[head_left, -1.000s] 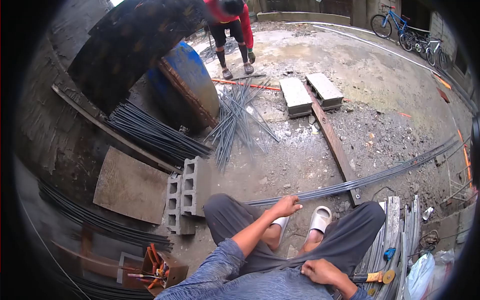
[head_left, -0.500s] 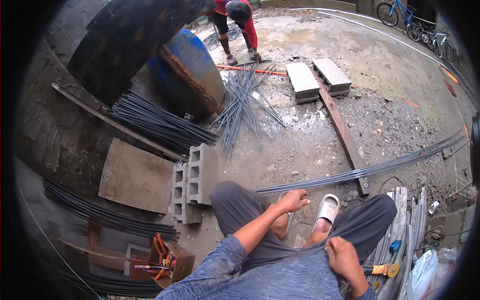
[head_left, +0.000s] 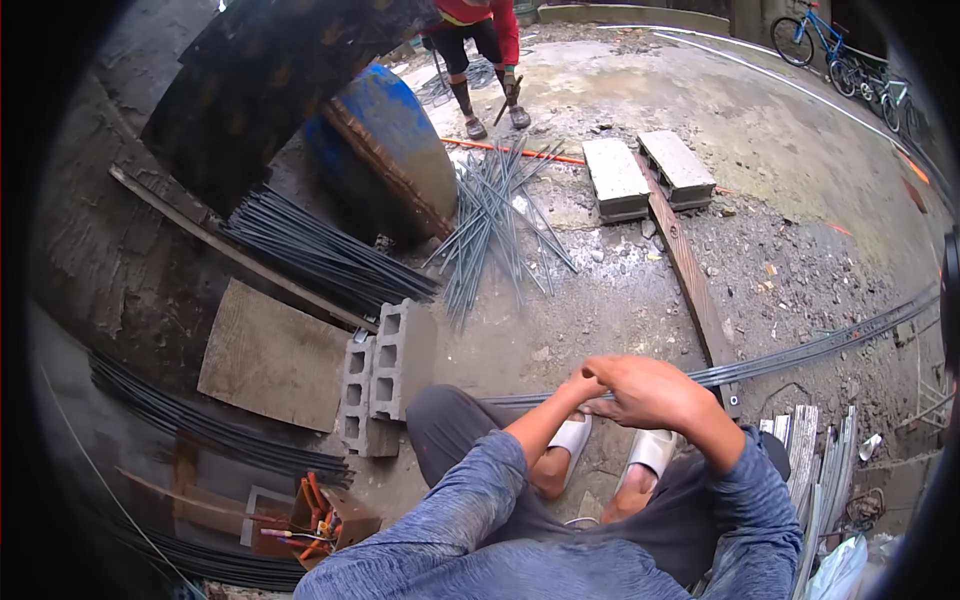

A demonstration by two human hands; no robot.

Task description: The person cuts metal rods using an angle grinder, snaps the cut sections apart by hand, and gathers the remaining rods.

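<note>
My left hand and my right hand meet in front of my knees, above my sandals. The right hand lies over the left, its fingers curled round the left fingertips, which are mostly hidden. I see no tool in either hand. Just beyond them a bundle of thin steel bars runs along the ground, crossing the end of a wooden plank. Below the hands are my light sandals.
Upright hollow blocks stand at my left, near a board and a box of tools. Loose cut bars are piled ahead. Two blocks rest by the plank. A person stands beyond, holding a dark tool.
My right hand has come up from my lap to meet my left hand. The person ahead has straightened somewhat and lifted a dark tool off the ground.
</note>
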